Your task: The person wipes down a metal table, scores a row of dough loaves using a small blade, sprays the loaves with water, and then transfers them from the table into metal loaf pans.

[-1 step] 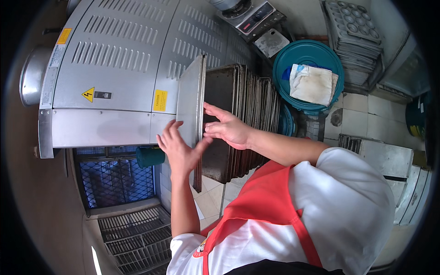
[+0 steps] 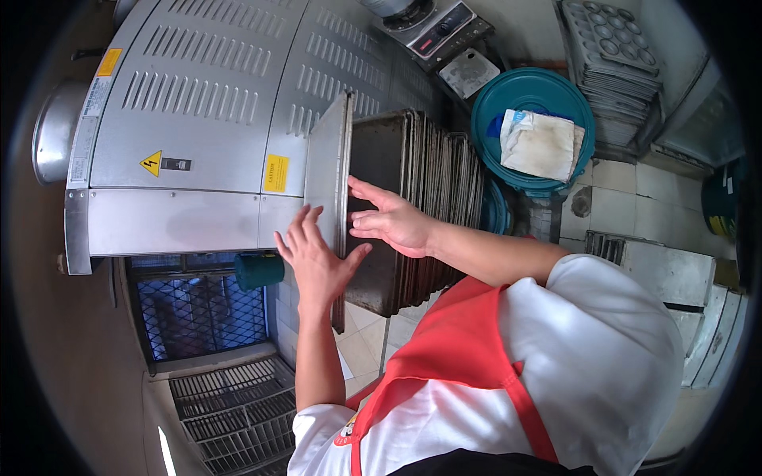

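A grey metal baking tray (image 2: 325, 163) stands on edge at the near left end of a long row of dark baking trays (image 2: 379, 214), also upright on edge. My left hand (image 2: 316, 258) is in front of the grey tray's lower part, fingers spread and thumb out towards the right; whether it touches the tray is unclear. From the right, my right hand (image 2: 397, 224) reaches across the row. Its stretched fingers meet the rim side of the grey tray, in the gap before the darker trays. Neither hand is closed round anything.
A large vented steel machine (image 2: 182, 214) stands behind the trays. On the right, a teal tub (image 2: 484, 151) has stained cloths (image 2: 540, 147) on top. Muffin pans (image 2: 611, 47) are stacked farther back. A weighing scale (image 2: 440, 36) sits behind the tub.
My left hand has shifted slightly right against the tray, its thumb moving past the tray's edge. The grey tray has edged a little to the left. My right hand has barely moved.
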`<state>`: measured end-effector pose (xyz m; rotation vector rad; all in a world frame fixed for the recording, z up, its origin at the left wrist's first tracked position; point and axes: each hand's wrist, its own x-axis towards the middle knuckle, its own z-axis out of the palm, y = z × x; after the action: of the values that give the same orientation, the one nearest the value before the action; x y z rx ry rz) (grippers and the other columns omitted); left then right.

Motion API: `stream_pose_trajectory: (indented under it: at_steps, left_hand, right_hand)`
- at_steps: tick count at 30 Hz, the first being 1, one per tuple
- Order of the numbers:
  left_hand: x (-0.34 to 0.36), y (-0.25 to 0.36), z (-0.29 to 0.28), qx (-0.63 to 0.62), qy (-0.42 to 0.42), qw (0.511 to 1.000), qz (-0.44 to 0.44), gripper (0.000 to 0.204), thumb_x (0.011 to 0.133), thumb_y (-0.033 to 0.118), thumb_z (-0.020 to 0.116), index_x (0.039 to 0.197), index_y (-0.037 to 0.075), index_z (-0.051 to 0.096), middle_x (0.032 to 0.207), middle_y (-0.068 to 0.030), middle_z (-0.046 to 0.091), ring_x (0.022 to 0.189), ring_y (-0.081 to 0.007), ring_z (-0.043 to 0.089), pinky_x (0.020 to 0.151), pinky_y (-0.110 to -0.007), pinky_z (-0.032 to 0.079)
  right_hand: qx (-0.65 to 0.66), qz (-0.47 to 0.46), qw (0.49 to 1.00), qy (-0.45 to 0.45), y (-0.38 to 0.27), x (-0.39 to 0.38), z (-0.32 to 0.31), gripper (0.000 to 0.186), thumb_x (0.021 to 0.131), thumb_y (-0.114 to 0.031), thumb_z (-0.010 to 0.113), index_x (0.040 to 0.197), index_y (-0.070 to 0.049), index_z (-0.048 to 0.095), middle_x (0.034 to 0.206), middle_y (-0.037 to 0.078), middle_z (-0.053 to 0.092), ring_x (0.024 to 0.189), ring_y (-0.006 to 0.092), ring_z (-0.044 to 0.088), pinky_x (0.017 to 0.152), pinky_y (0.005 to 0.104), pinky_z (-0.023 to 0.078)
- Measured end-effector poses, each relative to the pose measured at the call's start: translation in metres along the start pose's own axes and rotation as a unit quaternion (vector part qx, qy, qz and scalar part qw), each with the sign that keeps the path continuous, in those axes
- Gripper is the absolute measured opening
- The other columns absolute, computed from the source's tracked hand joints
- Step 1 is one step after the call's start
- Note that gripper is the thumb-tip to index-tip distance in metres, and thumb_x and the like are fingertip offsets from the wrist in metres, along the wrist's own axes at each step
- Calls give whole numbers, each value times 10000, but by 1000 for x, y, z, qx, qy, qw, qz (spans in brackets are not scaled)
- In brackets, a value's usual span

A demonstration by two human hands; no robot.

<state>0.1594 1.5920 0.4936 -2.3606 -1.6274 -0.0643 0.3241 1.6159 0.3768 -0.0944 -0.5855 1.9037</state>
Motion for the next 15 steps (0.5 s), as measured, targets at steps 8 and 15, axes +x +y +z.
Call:
stream_pose_trajectory:
  at_steps: [8, 15]
  left_hand:
    - [-5, -7, 6, -50, 35, 996, -61, 1002, 707, 223, 921, 1561, 131, 406, 1608, -140, 421, 1537, -364, 354, 1288, -656, 114]
    - [-6, -2, 18, -45, 28, 998, -45, 970, 711, 218, 926, 1542, 134, 433, 1635, -136, 382, 1549, -366, 339, 1288, -665, 111]
  right_hand:
    - [-252, -60, 919, 298, 43, -9, -61, 531, 1011, -82, 638, 1522, -15, 511, 1395, 122, 509, 1033, 195, 633, 879, 329, 546]
    - [-126, 62, 952, 272, 35, 10, -76, 631, 965, -116, 698, 1542, 4, 476, 1125, 5, 556, 963, 119, 583, 820, 293, 486]
